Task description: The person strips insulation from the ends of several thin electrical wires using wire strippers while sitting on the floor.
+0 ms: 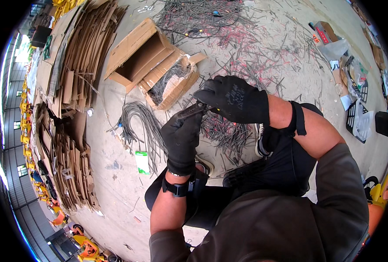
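My left hand (182,139), in a black work glove, is closed around a dark, narrow hand tool (191,111). Its exact kind is hard to tell. At the tool's far end is my right hand (235,98), gloved too, with curled fingers; whatever they may pinch is hidden. A bundle of grey cables (138,114) lies looped on the floor left of my left hand and runs towards it. Below my right hand, between my feet, lies a heap of short grey and red cable pieces (226,136).
Ahead stand an open cardboard box (131,62) and a smaller one (167,101) holding dark tangled material. Stacks of flattened cardboard (82,49) line the left. Cable scraps (200,16) cover the floor beyond. A green-white packet (142,162) lies left; black plastic crates (356,121) lie right.
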{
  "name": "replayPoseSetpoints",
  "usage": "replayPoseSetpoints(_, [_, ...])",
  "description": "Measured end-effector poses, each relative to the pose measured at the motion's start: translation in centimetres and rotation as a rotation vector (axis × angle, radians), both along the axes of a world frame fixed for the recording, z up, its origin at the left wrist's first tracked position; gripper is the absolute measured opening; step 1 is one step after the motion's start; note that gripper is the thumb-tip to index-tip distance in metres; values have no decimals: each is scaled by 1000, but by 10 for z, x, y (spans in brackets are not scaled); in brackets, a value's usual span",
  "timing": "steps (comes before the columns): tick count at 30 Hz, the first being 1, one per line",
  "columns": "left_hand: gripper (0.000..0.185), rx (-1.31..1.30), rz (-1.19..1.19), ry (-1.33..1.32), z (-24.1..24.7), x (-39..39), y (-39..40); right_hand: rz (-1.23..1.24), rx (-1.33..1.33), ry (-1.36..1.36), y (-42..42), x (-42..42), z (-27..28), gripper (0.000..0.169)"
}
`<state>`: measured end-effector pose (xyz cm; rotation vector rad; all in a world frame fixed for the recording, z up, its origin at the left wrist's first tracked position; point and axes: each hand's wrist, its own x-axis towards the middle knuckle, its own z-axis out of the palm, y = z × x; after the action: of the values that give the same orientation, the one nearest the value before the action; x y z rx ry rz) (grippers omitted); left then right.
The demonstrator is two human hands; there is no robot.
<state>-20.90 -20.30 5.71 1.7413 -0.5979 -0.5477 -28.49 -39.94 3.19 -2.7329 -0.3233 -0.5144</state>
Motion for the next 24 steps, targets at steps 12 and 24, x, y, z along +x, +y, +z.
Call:
replayPoseSetpoints(12, [6, -117, 40, 23, 8, -2, 7, 236, 814, 349, 7, 0, 18, 16])
replayPoseSetpoints(24, [9, -55, 46, 120, 9, -5, 1, 78, 566, 247, -4, 4, -8, 23])
